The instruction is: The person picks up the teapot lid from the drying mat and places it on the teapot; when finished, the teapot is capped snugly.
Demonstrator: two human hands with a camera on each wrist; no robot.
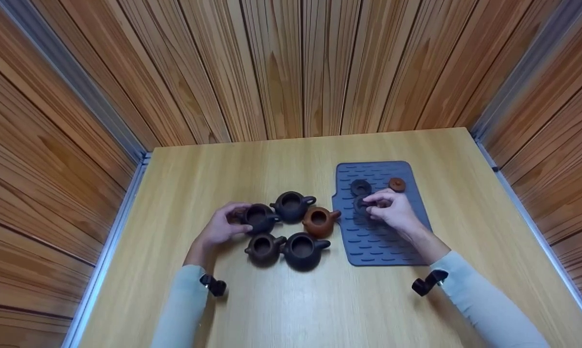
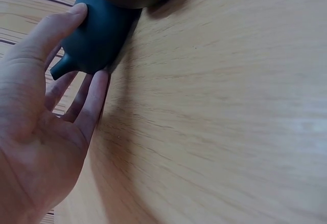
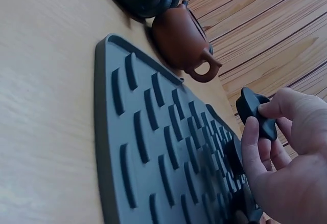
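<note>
My left hand (image 1: pixel 221 224) grips a black lidless teapot (image 1: pixel 261 229) at the left of a cluster. In the left wrist view, the thumb presses high on the teapot's body (image 2: pixel 97 35), and the other fingers reach round its spout side. Over the grey ridged mat (image 1: pixel 373 244), my right hand (image 1: pixel 396 212) pinches a dark teapot lid (image 1: pixel 360 206) between thumb and fingers. The right wrist view shows this lid (image 3: pixel 250 106) tilted on edge, raised off the mat. Close behind it lies another dark lid (image 1: pixel 361 187), with a reddish-brown lid (image 1: pixel 397 184) to its right.
Lidless teapots crowd beside the held one: a black one (image 1: pixel 292 216) behind, a reddish-brown one (image 1: pixel 320 230) near the mat's left edge, a dark brown one (image 1: pixel 263 258) and another black one (image 1: pixel 304 263) in front. Wood-plank walls (image 1: pixel 286 72) enclose the table's back and sides.
</note>
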